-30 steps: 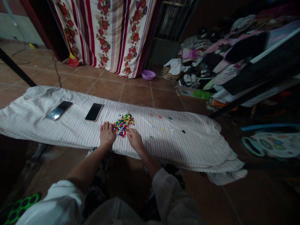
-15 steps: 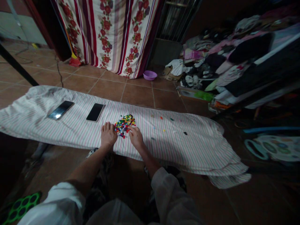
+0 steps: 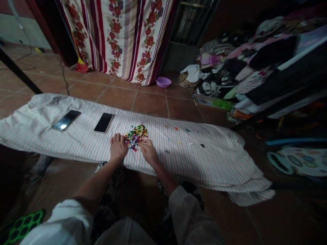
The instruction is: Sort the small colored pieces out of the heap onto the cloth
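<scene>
A heap of tiny multicoloured pieces [image 3: 136, 134], too small to name exactly, lies on the striped cloth [image 3: 84, 143]. My left hand [image 3: 119, 148] rests flat at the heap's left edge, fingers stretched forward and thumb against the pieces. At the lower right edge of the heap is my right hand [image 3: 149, 150], its thumb and forefinger drawn together over the pieces. Whatever may be between those fingertips is too small to make out. Further right, small separate groups lie in loose rows, among them an orange one [image 3: 176, 128], a green one [image 3: 187, 130] and a black one [image 3: 202, 145].
Two phones [image 3: 104, 122] [image 3: 66, 120] lie on the cloth to the left. Beyond it, a purple basin [image 3: 163, 82] stands on the tiled floor by a flowered curtain [image 3: 130, 41]. Piled clothes [image 3: 230, 64] fill the far right. A green object with round holes [image 3: 25, 224] is low at left.
My right hand has shifted slightly down at the heap's right side, its fingertips now lower on the pieces. My left hand has stayed in place.
</scene>
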{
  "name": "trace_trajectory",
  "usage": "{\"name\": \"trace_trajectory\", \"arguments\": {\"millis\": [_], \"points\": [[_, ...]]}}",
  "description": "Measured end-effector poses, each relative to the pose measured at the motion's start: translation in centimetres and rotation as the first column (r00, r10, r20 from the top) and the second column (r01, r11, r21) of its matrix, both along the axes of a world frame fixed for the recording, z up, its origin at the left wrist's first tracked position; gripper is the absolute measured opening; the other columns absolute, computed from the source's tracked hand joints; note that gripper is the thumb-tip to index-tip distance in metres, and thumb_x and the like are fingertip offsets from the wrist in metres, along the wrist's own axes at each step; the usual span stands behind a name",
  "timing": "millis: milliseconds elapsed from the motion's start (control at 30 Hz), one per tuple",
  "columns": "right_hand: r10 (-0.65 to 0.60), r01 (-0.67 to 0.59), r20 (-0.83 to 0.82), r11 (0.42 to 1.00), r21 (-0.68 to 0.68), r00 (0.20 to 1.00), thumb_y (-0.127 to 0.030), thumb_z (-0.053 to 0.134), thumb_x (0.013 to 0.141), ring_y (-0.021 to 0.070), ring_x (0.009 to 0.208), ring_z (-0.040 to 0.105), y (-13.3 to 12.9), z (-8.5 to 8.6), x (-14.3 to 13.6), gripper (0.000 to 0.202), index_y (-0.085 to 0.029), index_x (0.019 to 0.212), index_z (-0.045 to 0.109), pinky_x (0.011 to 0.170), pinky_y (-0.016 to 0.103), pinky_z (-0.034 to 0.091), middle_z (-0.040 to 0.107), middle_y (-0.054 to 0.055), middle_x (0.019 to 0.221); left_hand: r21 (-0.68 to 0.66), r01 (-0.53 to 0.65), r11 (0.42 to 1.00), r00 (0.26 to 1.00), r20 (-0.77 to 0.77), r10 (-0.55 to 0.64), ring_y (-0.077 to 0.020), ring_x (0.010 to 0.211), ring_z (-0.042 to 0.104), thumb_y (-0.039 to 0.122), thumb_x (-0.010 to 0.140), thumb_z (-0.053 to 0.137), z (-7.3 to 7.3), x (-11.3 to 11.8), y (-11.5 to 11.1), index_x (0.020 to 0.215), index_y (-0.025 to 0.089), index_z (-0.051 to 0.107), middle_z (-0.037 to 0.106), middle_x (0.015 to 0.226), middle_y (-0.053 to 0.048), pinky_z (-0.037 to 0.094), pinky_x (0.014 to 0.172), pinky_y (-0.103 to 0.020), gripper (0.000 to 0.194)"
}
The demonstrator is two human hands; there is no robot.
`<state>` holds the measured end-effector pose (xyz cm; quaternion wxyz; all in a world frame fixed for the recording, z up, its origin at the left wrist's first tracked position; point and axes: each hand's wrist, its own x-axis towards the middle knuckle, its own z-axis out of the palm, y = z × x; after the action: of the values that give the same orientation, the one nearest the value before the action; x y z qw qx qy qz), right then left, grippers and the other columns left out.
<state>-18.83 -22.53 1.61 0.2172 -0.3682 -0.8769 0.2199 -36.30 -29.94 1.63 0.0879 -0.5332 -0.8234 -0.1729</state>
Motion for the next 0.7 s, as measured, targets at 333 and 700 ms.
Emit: {"name": "trace_trajectory", "arguments": {"millis": [333,700], "points": [[-0.012,0.013,0.1,1.0,-0.017,0.995,-0.021,0.046,0.093,0.0162,0.099,0.057,-0.2,1.4,-1.1,0.032,-0.026,0.117,0.067,0.09,0.028,0.048,0.053,0.008,0.114,-0.011,-0.002,1.0,1.0,0.015,0.003,-0.0319,0.133,0.04,0.022,0.084,0.041,0.4,0.1,0.0,0.115,0.013,0.056,0.05,0.137,-0.019,0.03,0.109,-0.048,0.036],[-0.105,0.123,0.222,0.99,-0.069,0.969,-0.018,0.041,0.093,0.0175,0.103,0.057,0.7,2.0,-2.2,0.041,-0.028,0.129,0.059,0.088,0.027,0.048,0.054,0.009,0.119,-0.023,-0.003,1.0,1.0,-0.009,0.003,-0.0331,0.132,0.041,0.022,0.084,0.04,0.3,0.1,0.0,0.116,0.012,0.055,0.05,0.136,-0.019,0.031,0.109,-0.048,0.038]]}}
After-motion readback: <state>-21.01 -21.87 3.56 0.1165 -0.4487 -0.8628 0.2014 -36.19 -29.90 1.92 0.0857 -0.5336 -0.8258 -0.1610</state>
